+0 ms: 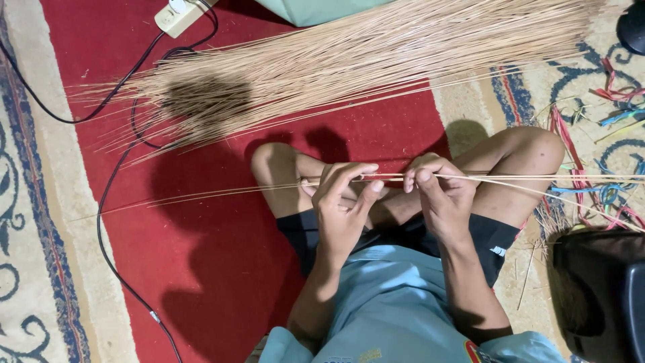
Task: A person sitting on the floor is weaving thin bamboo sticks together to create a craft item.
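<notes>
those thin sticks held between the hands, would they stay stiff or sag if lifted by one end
The thin sticks probably flex: they are very long and slender, spanning well past the left hand and right hand. Likely light, given their thinness. Possibly brittle too, as the big pile looks dry.

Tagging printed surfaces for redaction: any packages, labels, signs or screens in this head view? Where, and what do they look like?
No packages, signs or screens.
Small white logo mark: on the black shorts' hem at the right thigh, below the right hand.
Round red-and-yellow badge print: bottom edge of the light blue shirt, partly cut off.
</notes>
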